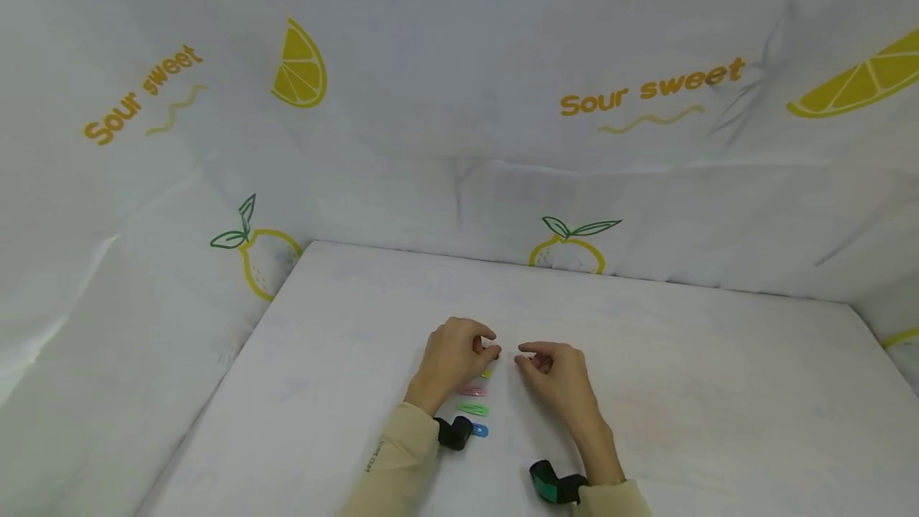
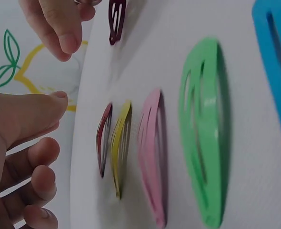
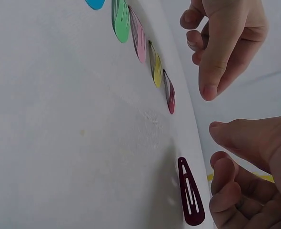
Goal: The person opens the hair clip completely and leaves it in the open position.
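Left hand (image 1: pixel 454 353) hovering near red clip (image 3: pixel 172 101), right hand (image 1: pixel 563 377) farther right; thumbs parted from bent fingers. Yellow clip (image 3: pixel 157 74) lying beside red clip, maroon clip (image 3: pixel 190 192) apart.

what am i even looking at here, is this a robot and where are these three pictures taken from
No robot: these are a person's own left hand and right hand. The wide picture comes from a camera on the head, looking forward and down. The other two come from cameras on the left and right wrists, so each shows its own hand close up and the other opposite.

On the white tabletop is a row of snap hair clips: red clip, yellow clip, pink clip, green clip and blue clip. A dark maroon clip is apart from the row, near the right hand.

Neither hand visibly holds anything.
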Demonstrator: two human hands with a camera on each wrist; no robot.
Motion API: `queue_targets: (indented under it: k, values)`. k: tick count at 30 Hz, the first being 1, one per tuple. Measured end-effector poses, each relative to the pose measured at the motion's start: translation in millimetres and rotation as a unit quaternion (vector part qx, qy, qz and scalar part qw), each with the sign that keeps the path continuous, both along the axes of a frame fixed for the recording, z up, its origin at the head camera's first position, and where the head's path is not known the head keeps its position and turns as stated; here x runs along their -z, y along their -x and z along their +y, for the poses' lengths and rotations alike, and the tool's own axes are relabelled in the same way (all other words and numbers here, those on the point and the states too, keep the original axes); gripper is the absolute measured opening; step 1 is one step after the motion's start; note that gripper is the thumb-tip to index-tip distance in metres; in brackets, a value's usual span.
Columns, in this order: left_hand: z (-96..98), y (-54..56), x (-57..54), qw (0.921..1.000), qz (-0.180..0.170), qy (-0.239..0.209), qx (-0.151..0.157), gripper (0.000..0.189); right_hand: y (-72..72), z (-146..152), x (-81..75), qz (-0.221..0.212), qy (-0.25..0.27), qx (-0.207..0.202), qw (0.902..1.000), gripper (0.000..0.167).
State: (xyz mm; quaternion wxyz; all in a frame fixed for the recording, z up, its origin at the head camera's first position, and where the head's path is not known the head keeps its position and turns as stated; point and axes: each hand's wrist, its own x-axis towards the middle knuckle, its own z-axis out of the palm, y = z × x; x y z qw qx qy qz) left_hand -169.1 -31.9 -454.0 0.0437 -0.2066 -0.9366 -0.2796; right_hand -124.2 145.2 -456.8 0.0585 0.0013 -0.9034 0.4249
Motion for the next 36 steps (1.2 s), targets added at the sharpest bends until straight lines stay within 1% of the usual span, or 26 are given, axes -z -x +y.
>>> queue_targets:
  k: [3,6,11,17,21,24,27,32,36]
  values:
    - [-7.3,2.0,-0.2,0.9999,-0.010,0.005,-0.009,0.018,4.4,-6,-0.8,-0.008,-0.005,-0.011,0.9999,0.016]
    - [-13.2,3.5,-0.3,0.9995,-0.028,0.006,-0.011,0.020,8.6,-12,-0.1,-0.015,-0.010,-0.020,0.9996,0.016]
    - [-20.4,5.5,3.2,0.9979,-0.064,0.006,-0.004,0.022,13.8,-21,4.1,-0.029,-0.021,-0.029,0.9989,0.016]
    - [-23.5,7.2,9.9,0.9962,-0.086,0.009,0.012,0.022,17.3,-28,8.8,-0.039,-0.033,-0.037,0.9980,0.019]
    - [-23.6,7.2,12.9,0.9961,-0.085,0.006,0.024,0.022,18.9,-31,10.4,-0.050,-0.044,-0.034,0.9972,0.021]
    - [-23.3,7.0,13.8,0.9966,-0.076,0.005,0.032,0.020,19.7,-34,11.2,-0.055,-0.054,-0.029,0.9966,0.021]
    - [-23.4,7.1,14.2,0.9967,-0.074,0.005,0.033,0.016,21.7,-36,12.5,-0.063,-0.057,-0.031,0.9959,0.023]
    - [-24.6,7.9,15.1,0.9970,-0.071,0.004,0.033,0.012,24.5,-39,13.2,-0.055,-0.061,-0.048,0.9955,0.026]
    - [-25.6,8.5,14.8,0.9974,-0.064,0.005,0.033,0.012,24.6,-41,11.4,-0.046,-0.063,-0.058,0.9953,0.022]
